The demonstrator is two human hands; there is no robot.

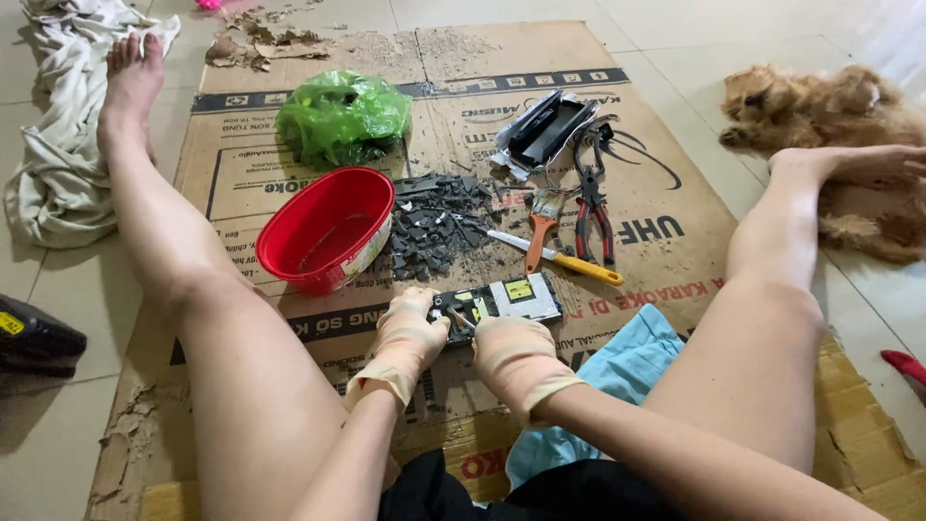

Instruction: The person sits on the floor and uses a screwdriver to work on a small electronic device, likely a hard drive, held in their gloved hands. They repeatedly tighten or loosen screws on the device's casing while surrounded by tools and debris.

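Red bowl on cardboard sheet, left | left hand, gloved, grips circuit board edge | right hand, gloved, clenched on thin tool, tip at board | board lies centre, between legs | pliers beyond.

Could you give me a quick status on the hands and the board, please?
Left hand steadies circuit board. Right hand works a small tool on it; grip hidden by glove. Red bowl, pliers nearby, nothing blocking.

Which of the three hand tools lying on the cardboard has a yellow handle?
The screwdriver with the yellow handle, lying nearest the circuit board; the orange-handled brush and red-and-black pliers lie beyond it.
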